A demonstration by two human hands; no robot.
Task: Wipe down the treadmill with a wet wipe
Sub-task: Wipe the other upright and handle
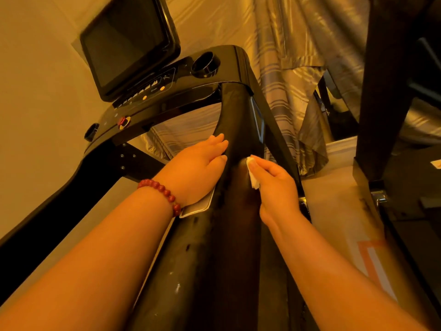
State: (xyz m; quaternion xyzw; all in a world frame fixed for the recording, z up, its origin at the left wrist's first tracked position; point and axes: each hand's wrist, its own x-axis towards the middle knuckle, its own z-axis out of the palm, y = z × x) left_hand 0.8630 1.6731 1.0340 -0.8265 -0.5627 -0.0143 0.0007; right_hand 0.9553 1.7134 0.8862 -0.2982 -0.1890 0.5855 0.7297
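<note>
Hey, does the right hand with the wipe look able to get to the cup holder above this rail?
Probably yes. The right hand holds the wet wipe on the handrail, and nothing blocks the way up it to the cup holder, though it looks a long stretch.

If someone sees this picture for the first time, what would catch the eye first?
In the centre, the right hand holds a white wet wipe against the black treadmill handrail. The left hand, with a red bead bracelet on its wrist, rests on the same rail. At the upper left, the dark screen of the console looms large.
</note>
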